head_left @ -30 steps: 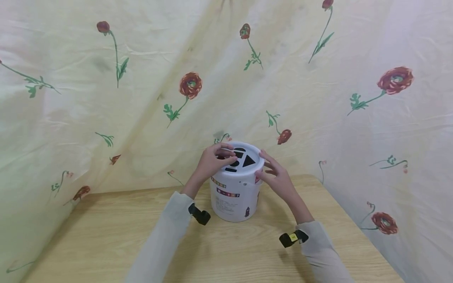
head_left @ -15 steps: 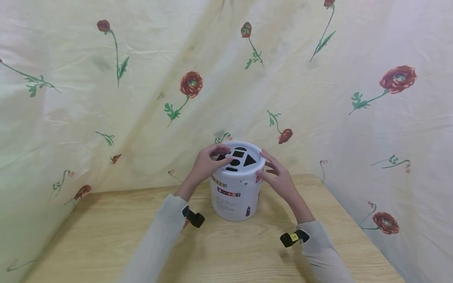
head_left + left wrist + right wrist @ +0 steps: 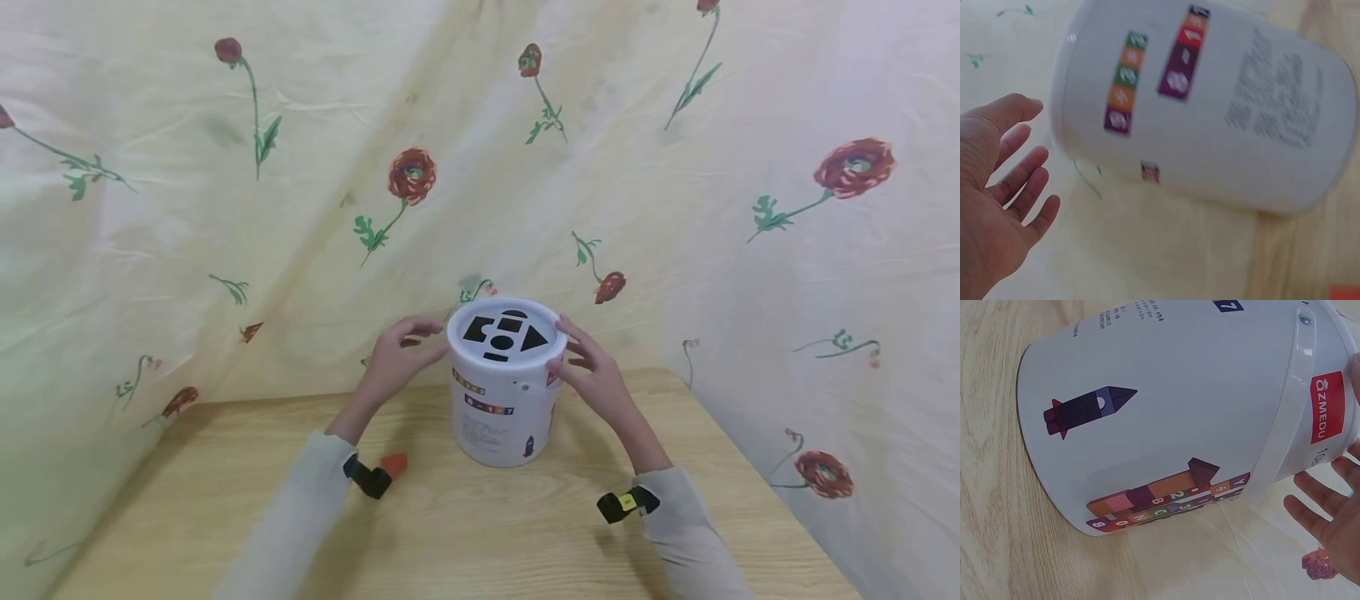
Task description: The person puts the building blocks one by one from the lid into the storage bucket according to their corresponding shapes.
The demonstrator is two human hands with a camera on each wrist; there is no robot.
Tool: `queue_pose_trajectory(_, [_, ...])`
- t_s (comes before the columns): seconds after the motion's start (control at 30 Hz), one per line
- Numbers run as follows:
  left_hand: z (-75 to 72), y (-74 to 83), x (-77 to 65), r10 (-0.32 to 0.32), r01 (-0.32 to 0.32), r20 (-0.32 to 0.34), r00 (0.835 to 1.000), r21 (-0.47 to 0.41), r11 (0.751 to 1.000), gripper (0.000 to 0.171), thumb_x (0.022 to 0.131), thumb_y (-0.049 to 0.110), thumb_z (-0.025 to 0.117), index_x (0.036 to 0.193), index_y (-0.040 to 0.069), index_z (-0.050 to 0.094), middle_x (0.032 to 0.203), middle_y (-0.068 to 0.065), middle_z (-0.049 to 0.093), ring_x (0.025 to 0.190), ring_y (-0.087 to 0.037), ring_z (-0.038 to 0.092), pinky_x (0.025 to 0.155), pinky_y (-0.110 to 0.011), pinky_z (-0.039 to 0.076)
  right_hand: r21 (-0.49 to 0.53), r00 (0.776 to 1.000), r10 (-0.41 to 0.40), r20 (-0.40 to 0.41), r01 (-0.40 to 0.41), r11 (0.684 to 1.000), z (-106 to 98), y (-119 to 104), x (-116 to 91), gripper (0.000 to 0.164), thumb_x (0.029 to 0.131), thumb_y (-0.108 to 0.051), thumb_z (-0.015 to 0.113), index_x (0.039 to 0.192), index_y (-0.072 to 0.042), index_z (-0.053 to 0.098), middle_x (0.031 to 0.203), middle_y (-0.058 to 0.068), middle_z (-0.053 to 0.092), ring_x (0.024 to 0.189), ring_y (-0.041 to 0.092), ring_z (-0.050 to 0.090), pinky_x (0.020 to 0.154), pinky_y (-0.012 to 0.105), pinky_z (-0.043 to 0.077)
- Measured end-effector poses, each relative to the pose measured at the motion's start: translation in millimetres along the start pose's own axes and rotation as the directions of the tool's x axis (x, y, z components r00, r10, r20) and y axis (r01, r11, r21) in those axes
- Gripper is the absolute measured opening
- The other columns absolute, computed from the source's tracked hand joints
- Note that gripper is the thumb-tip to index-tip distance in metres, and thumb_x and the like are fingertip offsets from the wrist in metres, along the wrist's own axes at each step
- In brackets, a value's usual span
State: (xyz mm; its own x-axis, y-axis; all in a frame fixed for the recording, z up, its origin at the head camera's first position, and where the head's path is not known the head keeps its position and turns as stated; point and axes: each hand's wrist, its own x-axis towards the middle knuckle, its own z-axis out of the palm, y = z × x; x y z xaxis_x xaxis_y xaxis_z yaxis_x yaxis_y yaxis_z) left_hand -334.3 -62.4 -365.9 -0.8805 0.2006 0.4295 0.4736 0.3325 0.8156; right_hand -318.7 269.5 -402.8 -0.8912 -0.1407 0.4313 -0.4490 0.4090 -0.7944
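A white toy bucket (image 3: pixel 491 417) stands upright on the table. Its lid (image 3: pixel 468 352) has black-looking cut-outs: a triangle, a circle, a square and other shapes. To the left of the rim is my left hand (image 3: pixel 393 358); in the left wrist view its fingers (image 3: pixel 1025 181) are spread, loosely bent, and hold nothing. My right hand (image 3: pixel 596 379) rests against the rim's right side, index finger toward the back and thumb toward the front. In the right wrist view the other fingers (image 3: pixel 1319 506) stretch loosely beside the bucket. A red block (image 3: pixel 393 464) lies beyond the left wrist camera.
The wooden table (image 3: pixel 480 533) ends behind the bucket against a flowered cloth (image 3: pixel 300 208), which also covers both sides. Black cameras sit on both wrists. The bucket's white handle (image 3: pixel 1291 394) hangs along its side in the right wrist view.
My left hand has moved from above the lid to the left of the bucket, uncovering more cut-outs. The red block has come into sight. My right hand stays at the rim.
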Motion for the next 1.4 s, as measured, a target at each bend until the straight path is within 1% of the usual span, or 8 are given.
queue_pose_trajectory(0.27, [-25.4,-39.6,-24.5,-0.057,0.050,0.087,0.995,0.082,0.995,0.036,0.091,0.021,0.077,0.122,0.005,0.069,0.124,-0.015,0.070,0.119,-0.040,0.060,0.101,-0.055,0.048,0.018,1.000,0.008,0.006,-0.008,1.000,-2.9,0.1,-1.4,0.066,0.099,-0.025,0.068,0.158,-0.025,0.038,0.169,-0.001,0.026,0.144,0.039,0.045,0.110,0.061,0.042])
queue_pose_trajectory(0.53, [-49.4,-73.1,-52.5,-0.125,0.093,0.240,0.963,0.139,0.986,0.034,0.092,0.015,0.075,0.122,0.001,0.068,0.118,-0.017,0.070,0.116,-0.041,0.061,0.094,-0.046,0.051,0.021,1.000,0.005,0.009,-0.005,1.000,-3.8,0.8,-0.7,0.066,0.099,-0.026,0.068,0.158,-0.025,0.038,0.169,-0.001,0.027,0.144,0.039,0.045,0.110,0.061,0.042])
queue_pose_trajectory(0.67, [-58.2,-86.2,-63.7,-0.160,0.107,0.320,0.934,0.176,0.979,0.036,0.092,0.017,0.076,0.123,0.001,0.068,0.119,-0.019,0.070,0.113,-0.037,0.062,0.094,-0.043,0.052,0.012,1.000,0.003,0.006,-0.004,1.000,-3.7,1.5,-0.5,0.066,0.099,-0.026,0.068,0.158,-0.025,0.038,0.169,-0.001,0.027,0.143,0.039,0.045,0.110,0.060,0.043])
queue_pose_trajectory(0.83, [-61.8,-100.1,-74.9,-0.188,0.107,0.430,0.883,0.207,0.973,0.043,0.090,0.022,0.078,0.125,-0.001,0.066,0.118,-0.019,0.069,0.109,-0.028,0.063,0.092,-0.038,0.053,0.013,1.000,0.006,0.007,-0.006,1.000,-3.4,2.3,-0.7,0.066,0.099,-0.026,0.068,0.158,-0.025,0.038,0.169,-0.001,0.027,0.144,0.039,0.045,0.110,0.059,0.043])
queue_pose_trajectory(0.97, [-60.4,-106.5,-80.3,-0.179,0.093,0.499,0.848,0.192,0.977,0.045,0.089,0.021,0.079,0.124,-0.004,0.065,0.113,-0.017,0.069,0.105,-0.024,0.063,0.089,-0.032,0.052,0.023,1.000,0.009,0.011,-0.009,1.000,-3.3,2.0,-0.8,0.066,0.099,-0.026,0.068,0.158,-0.026,0.039,0.169,-0.002,0.027,0.144,0.039,0.045,0.110,0.060,0.043])
queue_pose_trajectory(1.07, [-58.6,-106.6,-83.4,-0.201,0.131,0.531,0.823,0.167,0.977,0.045,0.088,0.018,0.080,0.123,-0.005,0.064,0.112,-0.018,0.068,0.101,-0.023,0.062,0.086,-0.030,0.052,0.020,1.000,0.009,0.012,-0.010,1.000,-2.9,2.2,-0.6,0.066,0.099,-0.026,0.068,0.158,-0.025,0.038,0.169,-0.001,0.026,0.144,0.039,0.045,0.110,0.060,0.043])
queue_pose_trajectory(1.27, [-53.1,-107.7,-86.1,-0.271,0.195,0.543,0.795,0.195,0.961,0.039,0.087,0.018,0.081,0.119,0.000,0.067,0.114,-0.012,0.070,0.102,-0.020,0.064,0.088,-0.034,0.053,0.016,1.000,0.009,0.011,-0.009,1.000,-2.4,2.4,-0.3,0.067,0.099,-0.028,0.068,0.158,-0.026,0.038,0.169,-0.002,0.027,0.144,0.038,0.045,0.110,0.059,0.043])
queue_pose_trajectory(1.4, [-49.0,-110.1,-87.8,-0.272,0.190,0.548,0.791,0.203,0.961,0.035,0.085,0.016,0.082,0.115,0.002,0.069,0.112,-0.010,0.070,0.102,-0.020,0.064,0.089,-0.034,0.053,0.014,1.000,0.007,0.010,-0.007,1.000,-2.1,0.7,0.0,0.067,0.098,-0.029,0.069,0.158,-0.027,0.038,0.169,-0.003,0.027,0.144,0.038,0.045,0.110,0.059,0.043])
